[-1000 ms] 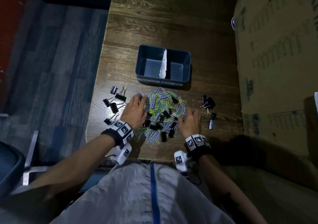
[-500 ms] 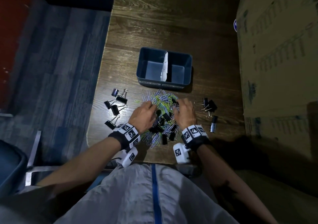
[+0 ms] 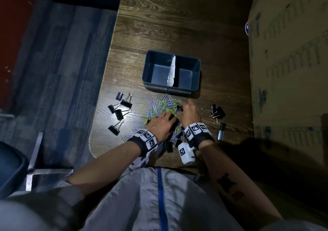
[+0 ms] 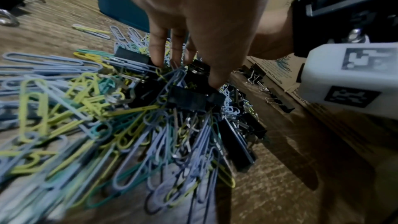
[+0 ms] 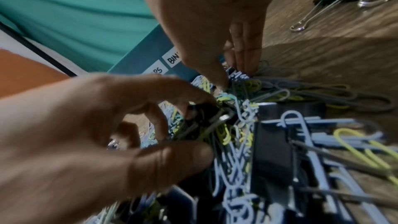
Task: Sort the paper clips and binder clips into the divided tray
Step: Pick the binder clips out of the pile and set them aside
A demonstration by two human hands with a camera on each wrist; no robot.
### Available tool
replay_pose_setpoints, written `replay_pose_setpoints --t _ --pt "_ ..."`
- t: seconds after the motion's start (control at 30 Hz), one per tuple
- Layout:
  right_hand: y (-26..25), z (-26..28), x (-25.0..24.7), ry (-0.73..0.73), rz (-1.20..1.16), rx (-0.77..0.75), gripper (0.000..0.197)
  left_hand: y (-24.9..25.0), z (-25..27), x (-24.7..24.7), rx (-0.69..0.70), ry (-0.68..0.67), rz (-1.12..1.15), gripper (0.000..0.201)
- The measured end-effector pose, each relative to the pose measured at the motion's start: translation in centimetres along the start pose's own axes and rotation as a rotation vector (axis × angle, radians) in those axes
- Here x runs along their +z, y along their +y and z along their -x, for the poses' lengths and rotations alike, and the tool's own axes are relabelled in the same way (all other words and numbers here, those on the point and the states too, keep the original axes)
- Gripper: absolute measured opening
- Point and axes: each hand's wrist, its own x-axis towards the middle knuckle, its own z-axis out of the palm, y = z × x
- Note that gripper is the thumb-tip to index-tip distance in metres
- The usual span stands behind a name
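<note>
A blue divided tray (image 3: pixel 188 88) stands on the wooden table with a white divider; both compartments look empty. In front of it lies a mixed pile of coloured paper clips (image 3: pixel 159 104) and black binder clips. My left hand (image 3: pixel 171 118) reaches into the pile's middle; in the left wrist view its fingers (image 4: pixel 159 52) and thumb curl round a black binder clip (image 4: pixel 198 70). My right hand (image 3: pixel 181 109) works close beside it, its fingertips (image 5: pixel 247 60) pinching a dark binder clip (image 5: pixel 235 74) at the pile's far edge near the tray (image 5: pixel 148 52).
Several loose binder clips (image 3: pixel 120 110) lie left of the pile, and a few more (image 3: pixel 217 111) lie to its right. A big cardboard box (image 3: pixel 287 70) walls off the right side. The table's left edge drops to blue flooring (image 3: pixel 62 70).
Both hands have moved inward from the pile's outer edges and now meet over its middle. The left went right, the right went forward and left. Their fingers have curled onto clips.
</note>
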Motion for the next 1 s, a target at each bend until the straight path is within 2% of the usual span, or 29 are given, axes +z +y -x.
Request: replay_pose_setpoints --t 0.07,0.13,0.27,0.37,0.5,0.63,0.7,0.77,0.87,0.93,1.0 --pt "0.1 0.1 -0.2 0.002 -0.009 0.016 0.038 0.4 -0.5 -0.3 -0.017 -0.016 0.025 0.072" --pt "0.1 0.3 -0.4 0.021 -0.020 0.024 0.031 0.6 -0.7 -0.7 -0.014 0.007 0.052 0.075" --pt "0.3 0.7 -0.7 0.073 -0.060 -0.009 0.018 0.4 -0.1 -0.8 -0.011 0.095 0.184 0.057" --pt "0.7 0.9 -1.1 0.120 -0.095 0.039 0.010 -0.4 0.6 -0.8 -0.016 0.157 0.267 0.050" --pt "1.3 1.1 -2.1 0.059 -0.052 0.063 0.010 -1.6 1.6 -0.9 0.029 0.221 0.331 0.045" --pt "1.2 0.8 -1.9 0.016 -0.030 -0.058 0.031 -2.6 2.2 -0.8 0.025 0.235 0.384 0.037" --pt "0.9 0.7 -1.2 -0.065 0.013 -0.134 0.043 -2.6 2.5 -0.9 0.002 0.240 0.470 0.042" --pt "0.4 0.5 -1.0 -0.116 0.067 -0.135 0.049 -2.5 2.9 -1.3 -0.047 0.240 0.569 0.046" --pt "0.1 0.3 -1.5 -0.109 0.090 -0.064 0.040 -3.1 3.6 -1.9 -0.130 0.269 0.590 0.042" --pt "0.1 0.2 -1.7 -0.075 0.052 -0.074 0.030 -4.1 4.1 -2.0 -0.194 0.302 0.533 0.038" --pt "0.1 0.1 -1.6 -0.064 0.038 -0.079 0.030 -5.4 4.5 -2.2 -0.291 0.330 0.488 0.036"
